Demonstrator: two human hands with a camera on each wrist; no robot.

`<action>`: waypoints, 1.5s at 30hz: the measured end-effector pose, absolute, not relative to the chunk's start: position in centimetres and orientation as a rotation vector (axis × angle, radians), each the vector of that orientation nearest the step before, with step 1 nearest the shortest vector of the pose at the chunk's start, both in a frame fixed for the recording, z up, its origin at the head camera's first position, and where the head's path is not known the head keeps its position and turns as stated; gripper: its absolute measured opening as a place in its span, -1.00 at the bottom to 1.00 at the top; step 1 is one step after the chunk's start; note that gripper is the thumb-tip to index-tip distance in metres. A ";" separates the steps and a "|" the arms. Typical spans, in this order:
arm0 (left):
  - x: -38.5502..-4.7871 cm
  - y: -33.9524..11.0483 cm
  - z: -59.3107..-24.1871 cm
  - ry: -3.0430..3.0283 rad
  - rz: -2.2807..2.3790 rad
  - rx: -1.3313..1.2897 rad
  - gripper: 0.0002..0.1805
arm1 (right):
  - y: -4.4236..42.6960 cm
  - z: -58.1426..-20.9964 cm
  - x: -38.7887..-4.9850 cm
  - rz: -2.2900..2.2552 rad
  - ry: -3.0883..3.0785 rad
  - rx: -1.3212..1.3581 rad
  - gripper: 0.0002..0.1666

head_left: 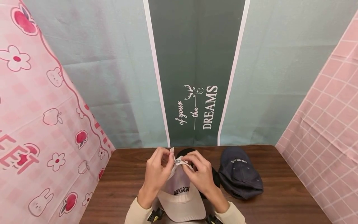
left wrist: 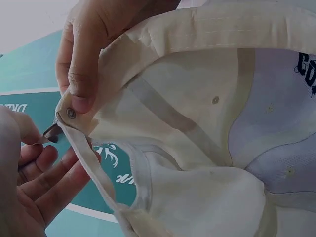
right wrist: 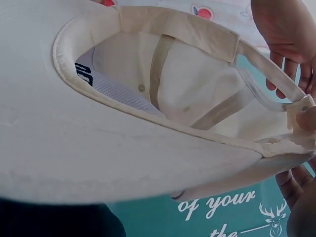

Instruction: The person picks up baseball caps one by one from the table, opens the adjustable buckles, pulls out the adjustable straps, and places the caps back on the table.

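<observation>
One cream cap [head_left: 183, 207], blk-lettered.

1 cream cap [head_left: 181, 199], COLORADO-lettered

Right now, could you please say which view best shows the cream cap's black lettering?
The head view: most of the black lettering on the cream cap is legible there. The left wrist view cuts it off at the frame's edge; the right wrist view shows only a fragment.

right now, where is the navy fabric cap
In the head view, the navy fabric cap lies on the brown wooden table, right of the held cream fabric cap.
</observation>
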State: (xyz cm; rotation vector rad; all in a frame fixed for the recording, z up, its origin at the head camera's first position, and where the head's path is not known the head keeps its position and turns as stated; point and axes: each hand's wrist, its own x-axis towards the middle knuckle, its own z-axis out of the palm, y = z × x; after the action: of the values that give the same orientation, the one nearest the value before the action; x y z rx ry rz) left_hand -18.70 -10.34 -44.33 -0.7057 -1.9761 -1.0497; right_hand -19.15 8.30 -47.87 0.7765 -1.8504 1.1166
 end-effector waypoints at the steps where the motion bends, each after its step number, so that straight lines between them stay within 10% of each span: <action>1: -18.7 -10.3 -44.3 -1.980 -1.049 -0.705 -0.84 | 8.3 -47.9 -19.2 1.100 -1.851 0.785 -0.59; 12: -18.5 -10.0 -44.4 -2.003 -1.039 -0.725 -0.84 | 8.0 -48.0 -19.3 0.971 -1.828 0.837 -0.86; 45: -18.6 -9.6 -45.6 -2.008 -0.925 -0.860 -0.74 | 8.6 -48.3 -19.6 1.062 -1.800 0.733 -0.71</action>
State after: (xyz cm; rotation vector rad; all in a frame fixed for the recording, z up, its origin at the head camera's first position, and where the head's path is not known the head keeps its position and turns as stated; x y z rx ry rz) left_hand -18.55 -9.60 -45.61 -0.8603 -2.0076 -0.9247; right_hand -19.61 8.58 -48.33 0.7333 -1.8004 1.0617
